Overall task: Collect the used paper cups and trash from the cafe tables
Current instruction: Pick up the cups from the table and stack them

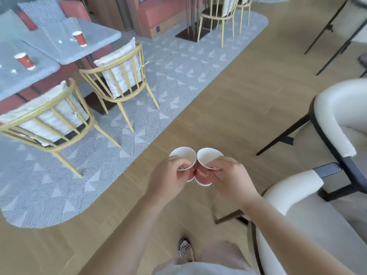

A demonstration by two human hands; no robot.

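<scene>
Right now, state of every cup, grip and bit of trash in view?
left grip: fingers curled round left cup.
left cup: held, mouth open, looks empty, side touching right cup.
right grip: fingers curled round right cup.
right cup: held, mouth open, looks empty.
near table cup: upright on near table, not collected.
far table cup: upright on far table, not collected.
white scraps: lying on both tables.

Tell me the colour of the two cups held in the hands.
Red outside, white inside: the left-hand cup and right-hand cup, clearest in the head view.
</scene>
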